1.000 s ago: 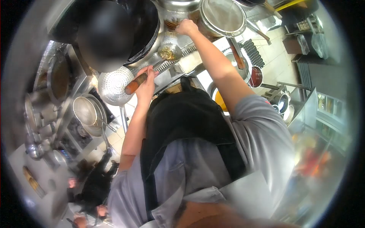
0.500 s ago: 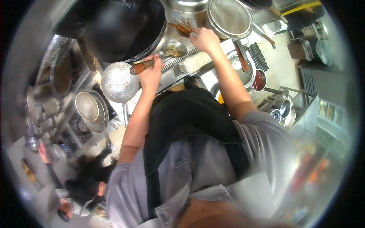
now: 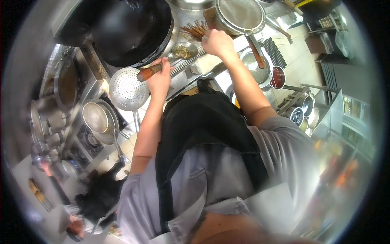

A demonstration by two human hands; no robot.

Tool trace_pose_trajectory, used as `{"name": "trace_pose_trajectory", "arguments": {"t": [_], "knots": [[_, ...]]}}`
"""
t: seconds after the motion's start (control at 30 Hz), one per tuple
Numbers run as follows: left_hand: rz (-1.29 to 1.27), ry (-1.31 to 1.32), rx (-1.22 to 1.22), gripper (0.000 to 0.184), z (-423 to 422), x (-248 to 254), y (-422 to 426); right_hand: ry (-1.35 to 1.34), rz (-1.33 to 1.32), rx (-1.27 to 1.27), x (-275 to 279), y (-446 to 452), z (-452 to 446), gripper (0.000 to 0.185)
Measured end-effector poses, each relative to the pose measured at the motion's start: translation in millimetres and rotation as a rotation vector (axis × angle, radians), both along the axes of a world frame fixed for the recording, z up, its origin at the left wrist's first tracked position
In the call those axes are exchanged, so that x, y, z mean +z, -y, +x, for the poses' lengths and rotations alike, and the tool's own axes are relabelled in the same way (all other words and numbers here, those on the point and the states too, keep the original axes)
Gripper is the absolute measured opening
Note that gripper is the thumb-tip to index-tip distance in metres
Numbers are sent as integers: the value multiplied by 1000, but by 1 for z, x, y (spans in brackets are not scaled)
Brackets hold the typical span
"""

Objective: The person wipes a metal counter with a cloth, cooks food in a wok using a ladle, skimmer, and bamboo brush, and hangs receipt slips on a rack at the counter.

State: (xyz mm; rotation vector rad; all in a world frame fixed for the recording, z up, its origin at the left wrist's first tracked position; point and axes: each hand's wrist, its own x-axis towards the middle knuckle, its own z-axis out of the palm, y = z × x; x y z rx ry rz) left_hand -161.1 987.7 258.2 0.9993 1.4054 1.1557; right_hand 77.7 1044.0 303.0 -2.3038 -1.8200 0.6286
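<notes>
My left hand (image 3: 159, 78) is closed round the wooden handle (image 3: 148, 72) of a metal ladle. The ladle's bowl (image 3: 185, 50) lies beyond that hand and has small yellowish-green bits of food in it. My right hand (image 3: 218, 42) grips a bamboo wok brush (image 3: 196, 30), its thin brown bristles fanned out just above the ladle's bowl. Whether bristles and bowl touch, I cannot tell. Left of the ladle sits a large black wok (image 3: 134, 36). Beneath my left hand a perforated skimmer (image 3: 129, 89) lies with its handle toward me.
A round fine-mesh strainer (image 3: 240, 16) rests on a pot beyond my right hand. Nearby are a white-rimmed bowl (image 3: 255, 67) and a red pot (image 3: 278, 78). More strainers (image 3: 96, 116) hang at left. A co-worker in dark clothing (image 3: 99, 195) stands at lower left.
The whole view has shifted slightly. The brush's bristles have come a little nearer the ladle's bowl and look more spread. Both hands keep their grips. The co-worker has shifted slightly.
</notes>
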Motion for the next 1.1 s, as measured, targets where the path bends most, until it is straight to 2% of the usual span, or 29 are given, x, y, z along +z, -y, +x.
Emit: {"name": "trace_pose_trajectory", "arguments": {"t": [0.17, 0.3, 0.4, 0.47, 0.53, 0.63, 0.67, 0.8, 0.87, 0.97, 1.1], "knots": [[7, 4, 19, 29, 3, 8, 3, 61, -66, -6, -12, -17, 2, 39], [34, -8, -24, 31, 6, 11, -5, 67, -21, -73, -76, -65, 6, 44], [57, -67, -71, 33, 12, 21, -14, 41, -148, -65, -92, -80, -3, 42], [122, -215, -60, 29, 16, 34, -20, 83, -159, 5, -106, -82, -5, 42], [111, -236, -69, 32, 15, 37, -24, 170, -176, 163, -93, -81, -5, 40], [83, -239, -58, 38, 9, 30, -24, 273, -231, 259, -57, -73, 0, 38], [77, -218, -44, 38, 8, 27, -25, 304, -178, 286, -72, -78, 6, 38], [100, -204, -54, 38, 4, 23, -24, 274, -124, 298, -63, -78, 5, 37], [69, -224, -72, 36, 3, 25, -22, 296, -162, 431, -66, -80, 2, 40], [73, -238, -80, 35, 3, 25, -18, 321, -120, 469, -67, -76, 16, 33], [59, -194, -58, 34, 0, 24, -10, 341, -178, 382, -59, -84, 33, 37]]}}
